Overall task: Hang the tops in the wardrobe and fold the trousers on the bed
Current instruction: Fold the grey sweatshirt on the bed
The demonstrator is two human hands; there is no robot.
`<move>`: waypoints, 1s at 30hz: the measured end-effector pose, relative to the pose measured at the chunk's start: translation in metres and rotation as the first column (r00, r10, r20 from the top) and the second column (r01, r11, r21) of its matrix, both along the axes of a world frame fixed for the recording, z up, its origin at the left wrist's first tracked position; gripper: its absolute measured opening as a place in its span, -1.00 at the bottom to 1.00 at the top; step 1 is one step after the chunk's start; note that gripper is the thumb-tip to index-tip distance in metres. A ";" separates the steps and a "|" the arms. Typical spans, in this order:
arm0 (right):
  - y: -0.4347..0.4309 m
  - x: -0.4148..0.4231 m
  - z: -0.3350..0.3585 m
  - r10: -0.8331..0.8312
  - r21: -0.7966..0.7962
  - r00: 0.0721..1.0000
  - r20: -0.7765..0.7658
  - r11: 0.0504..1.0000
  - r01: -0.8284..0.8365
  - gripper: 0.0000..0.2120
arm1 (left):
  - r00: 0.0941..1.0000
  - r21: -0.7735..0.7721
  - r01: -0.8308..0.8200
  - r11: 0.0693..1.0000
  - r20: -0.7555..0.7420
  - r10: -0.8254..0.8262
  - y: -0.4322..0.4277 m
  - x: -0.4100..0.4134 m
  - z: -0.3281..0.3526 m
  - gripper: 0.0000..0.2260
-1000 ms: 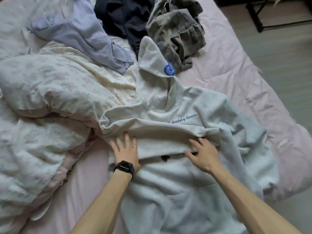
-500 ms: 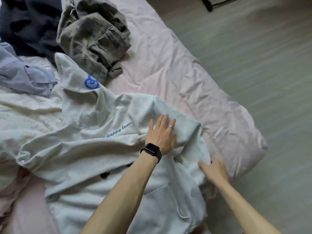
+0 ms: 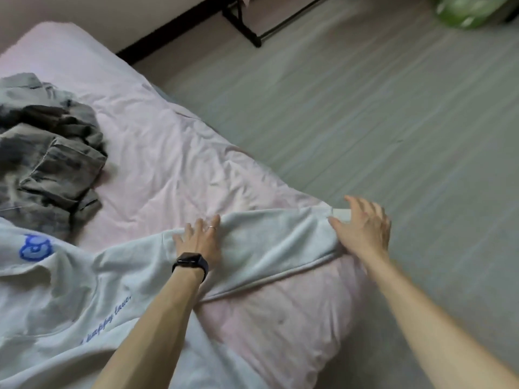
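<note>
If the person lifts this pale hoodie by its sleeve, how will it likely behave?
Probably floppy: the hoodie creases and drapes over the bed. Its sleeve lies limp between the left hand and right hand, so it would likely sag. Thick-looking fabric suggests moderate weight.

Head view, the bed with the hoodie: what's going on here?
A person has a pale grey hoodie laid on the pink bed sheet, one sleeve stretched toward the bed's edge. The left hand presses flat on the sleeve; the right hand, fingers spread, rests on its cuff. A crumpled grey-washed garment lies farther back.
</note>
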State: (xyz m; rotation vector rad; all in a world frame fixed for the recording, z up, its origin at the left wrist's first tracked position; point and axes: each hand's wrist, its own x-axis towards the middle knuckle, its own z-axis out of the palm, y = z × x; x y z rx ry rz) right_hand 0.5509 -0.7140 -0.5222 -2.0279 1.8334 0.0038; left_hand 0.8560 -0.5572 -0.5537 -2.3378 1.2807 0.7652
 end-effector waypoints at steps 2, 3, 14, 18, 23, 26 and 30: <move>0.014 -0.015 -0.031 -0.241 0.225 0.970 -0.017 0.945 0.238 -0.33 | 0.998 -0.059 0.012 0.998 -0.065 -0.016 -0.016 -0.013 -0.003 -0.31; 0.025 -0.023 -0.043 -0.301 0.303 0.953 -0.033 0.906 0.297 -0.29 | 0.995 -0.115 0.023 0.993 -0.089 -0.034 -0.026 -0.022 -0.004 -0.31; 0.004 -0.037 -0.073 -0.619 0.380 0.740 0.262 0.771 0.511 -0.77 | 0.987 -0.381 0.126 0.916 -0.047 -0.155 -0.139 -0.072 -0.017 -0.77; -0.004 -0.029 -0.045 -0.659 0.405 0.424 0.621 0.733 0.547 -0.86 | 0.994 -0.398 0.105 0.911 0.031 -0.101 -0.135 -0.081 -0.001 -0.61; 0.026 -0.001 -0.004 -0.301 0.127 0.619 0.725 0.943 0.309 -0.85 | 0.623 -0.122 -0.475 0.872 -0.746 0.235 -0.154 -0.119 0.068 -0.36; 0.051 0.033 0.026 -0.072 0.024 0.656 0.751 0.996 0.081 -0.84 | 0.444 0.129 -0.421 0.898 -0.834 0.327 -0.141 -0.098 0.108 -0.32; 0.094 0.094 0.061 0.227 -0.168 0.647 0.728 0.974 -0.153 -0.82 | 0.550 -0.080 -0.559 0.825 -0.781 0.297 -0.078 -0.028 0.134 -0.86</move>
